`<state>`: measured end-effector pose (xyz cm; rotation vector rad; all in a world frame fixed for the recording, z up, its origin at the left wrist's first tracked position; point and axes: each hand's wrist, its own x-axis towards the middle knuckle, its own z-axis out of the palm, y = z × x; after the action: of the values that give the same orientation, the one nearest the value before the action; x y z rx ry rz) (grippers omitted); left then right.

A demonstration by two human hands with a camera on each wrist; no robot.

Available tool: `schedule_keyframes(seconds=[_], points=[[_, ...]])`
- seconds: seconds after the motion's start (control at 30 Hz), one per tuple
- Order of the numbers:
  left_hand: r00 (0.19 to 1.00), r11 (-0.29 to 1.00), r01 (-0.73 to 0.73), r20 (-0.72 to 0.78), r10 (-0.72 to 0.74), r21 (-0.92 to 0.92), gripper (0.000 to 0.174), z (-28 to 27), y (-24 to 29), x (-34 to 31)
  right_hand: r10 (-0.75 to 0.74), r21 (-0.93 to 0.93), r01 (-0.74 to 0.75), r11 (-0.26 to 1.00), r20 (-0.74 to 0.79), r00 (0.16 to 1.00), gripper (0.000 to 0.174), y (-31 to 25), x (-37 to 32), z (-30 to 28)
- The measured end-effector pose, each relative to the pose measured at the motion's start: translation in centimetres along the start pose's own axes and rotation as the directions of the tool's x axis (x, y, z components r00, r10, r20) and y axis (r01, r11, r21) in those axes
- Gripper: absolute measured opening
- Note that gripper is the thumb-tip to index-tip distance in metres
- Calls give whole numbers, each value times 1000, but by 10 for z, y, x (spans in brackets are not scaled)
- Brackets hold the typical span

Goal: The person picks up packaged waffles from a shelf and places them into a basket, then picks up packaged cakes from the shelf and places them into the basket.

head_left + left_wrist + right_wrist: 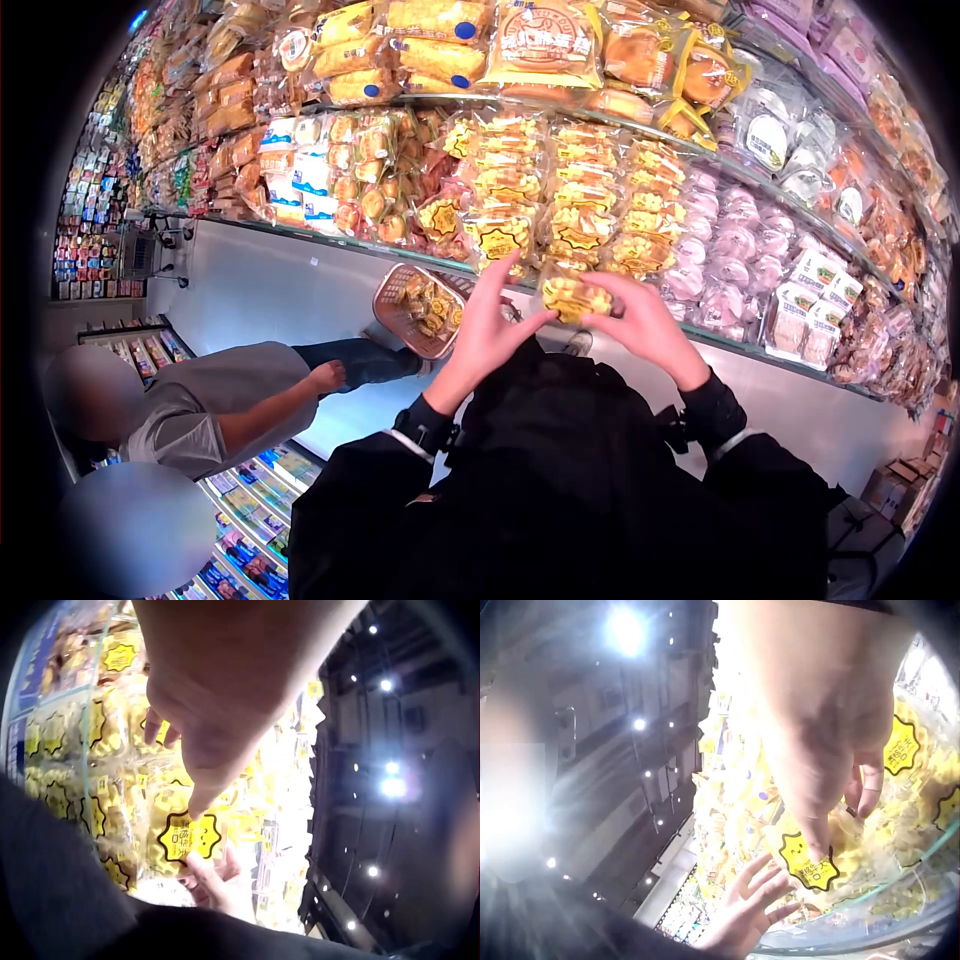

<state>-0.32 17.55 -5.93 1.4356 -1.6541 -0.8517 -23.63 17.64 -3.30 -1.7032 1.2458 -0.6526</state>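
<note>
Pastry packet (577, 300) — clear-wrapped, golden, with a smiling, dark-edged yellow label — is pinched by the right hand (645, 325) near the shelf (730, 343); the left hand (488, 328) is splayed, its thumb touching the wrap.

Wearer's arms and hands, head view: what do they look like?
Left hand and right hand: bare, no gloves visible. Long black sleeves: left sleeve, right sleeve. Black device at each wrist, with a narrow pale band on each arm. No legible markings.

Head view from above, forward-down; both wrist views close on one shared packet (577, 299)
</note>
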Motion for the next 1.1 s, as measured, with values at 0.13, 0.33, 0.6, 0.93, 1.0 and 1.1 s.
schedule_keyframes(seconds=[0.13, 0.33, 0.6, 0.93, 1.0, 1.1], points=[[965, 948, -244, 147, 217, 202, 43, 15, -7, 33, -183, -277, 147, 949, -111, 977, 45, -4, 20, 7], [987, 936, -152, 98, 127, 318, 39, 31, -24, 44, -224, -354, 134, 925, -226, 948, 29, -26, -2, 23], [974, 973, -187, 154, 166, 132, 49, 31, -48, 57, 150, -108, -157, 982, -69, 986, 17, 5, 65, 36], [938, 962, -250, 275, 212, 113, 48, 13, -40, 67, 237, 10, -236, 972, -56, 970, 25, 37, 76, 45], [928, 951, -305, 239, 286, 46, 36, -15, -34, 64, 263, 47, -262, 964, -17, 965, 25, 31, 73, 43], [962, 964, -238, -107, 251, 117, 17, -58, -53, 71, 307, 214, -302, 929, 8, 952, 27, 46, 73, 47]])
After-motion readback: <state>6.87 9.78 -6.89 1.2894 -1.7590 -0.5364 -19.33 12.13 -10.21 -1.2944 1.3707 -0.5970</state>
